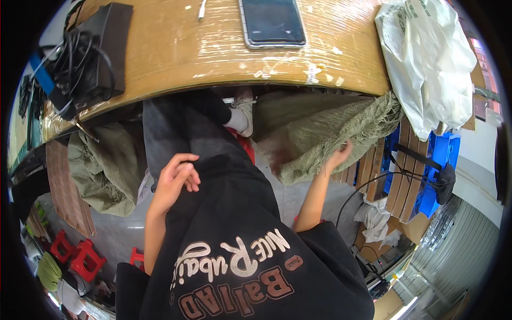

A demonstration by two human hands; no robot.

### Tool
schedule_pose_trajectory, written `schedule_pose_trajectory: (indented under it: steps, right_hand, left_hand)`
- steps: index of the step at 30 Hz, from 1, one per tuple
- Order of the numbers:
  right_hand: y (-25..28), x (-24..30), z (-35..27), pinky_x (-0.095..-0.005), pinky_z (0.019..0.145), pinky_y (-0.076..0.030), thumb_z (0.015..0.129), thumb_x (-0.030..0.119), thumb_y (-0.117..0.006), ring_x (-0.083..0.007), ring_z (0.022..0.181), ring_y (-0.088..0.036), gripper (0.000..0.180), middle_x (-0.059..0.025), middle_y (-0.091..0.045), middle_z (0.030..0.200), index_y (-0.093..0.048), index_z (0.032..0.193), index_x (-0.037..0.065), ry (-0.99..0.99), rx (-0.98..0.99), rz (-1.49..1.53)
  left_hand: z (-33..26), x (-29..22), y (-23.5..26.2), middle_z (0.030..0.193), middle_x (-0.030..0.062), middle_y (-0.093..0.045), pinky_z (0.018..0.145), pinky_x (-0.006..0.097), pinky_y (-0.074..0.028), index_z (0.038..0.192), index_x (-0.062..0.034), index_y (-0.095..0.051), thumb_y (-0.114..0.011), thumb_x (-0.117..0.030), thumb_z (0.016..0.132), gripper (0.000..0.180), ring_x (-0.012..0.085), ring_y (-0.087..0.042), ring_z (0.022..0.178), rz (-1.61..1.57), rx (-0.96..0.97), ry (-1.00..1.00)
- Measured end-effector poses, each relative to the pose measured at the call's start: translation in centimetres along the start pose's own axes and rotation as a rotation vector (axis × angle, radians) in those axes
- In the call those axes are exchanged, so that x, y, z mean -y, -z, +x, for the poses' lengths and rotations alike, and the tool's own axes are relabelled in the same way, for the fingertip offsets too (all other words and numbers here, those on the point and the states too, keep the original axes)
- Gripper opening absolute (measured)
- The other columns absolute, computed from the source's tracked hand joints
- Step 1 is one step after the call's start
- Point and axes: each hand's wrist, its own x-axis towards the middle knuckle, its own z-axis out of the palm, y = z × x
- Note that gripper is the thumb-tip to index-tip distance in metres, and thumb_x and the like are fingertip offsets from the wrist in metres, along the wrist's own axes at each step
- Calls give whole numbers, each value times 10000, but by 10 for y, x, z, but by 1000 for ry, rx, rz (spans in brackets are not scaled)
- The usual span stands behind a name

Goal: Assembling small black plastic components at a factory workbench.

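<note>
The right hand (pixel 340 155) grips the lower edge of the green sack (pixel 325 133), which hangs under the desk (pixel 176 48), its length running up-right from the hand. The left hand (pixel 175 178) rests loosely curled and empty on the lap, well apart.

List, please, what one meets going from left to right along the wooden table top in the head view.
Black box with tangled cables → white cable end → phone with dark screen → white plastic bags, all on the wooden table.
</note>
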Motion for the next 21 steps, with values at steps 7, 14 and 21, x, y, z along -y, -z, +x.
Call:
schedule_pose_trajectory:
  steps: [7, 14, 21]
  right_hand:
    - [-14, -56, -40, -293, 807, -394, 787, 1, -467, -187, 902, -472, 344, -95, -479, 1056, -400, 1124, -12, -494, 192, 624]
    - [-13, -68, -43, -296, 795, -404, 781, 12, -472, -189, 888, -476, 331, -103, -483, 1032, -406, 1104, -14, -376, 139, 603]
    - [-13, -76, -40, -295, 786, -408, 770, 14, -482, -189, 870, -479, 317, -105, -485, 1014, -415, 1078, -16, -175, 84, 455]
  left_hand:
    - [-25, 3, 22, 660, 52, -532, 497, 210, -397, 1022, -21, -480, -390, -201, 897, 237, 113, -524, 541, -59, -275, 32]
    - [-39, 2, 46, 638, 32, -494, 489, 216, -391, 975, -14, -483, -382, -215, 898, 238, 105, -490, 527, -155, -602, -18]
    - [-52, 5, 65, 642, 30, -497, 490, 210, -392, 988, -23, -483, -394, -219, 896, 234, 100, -491, 528, -177, -667, -43]
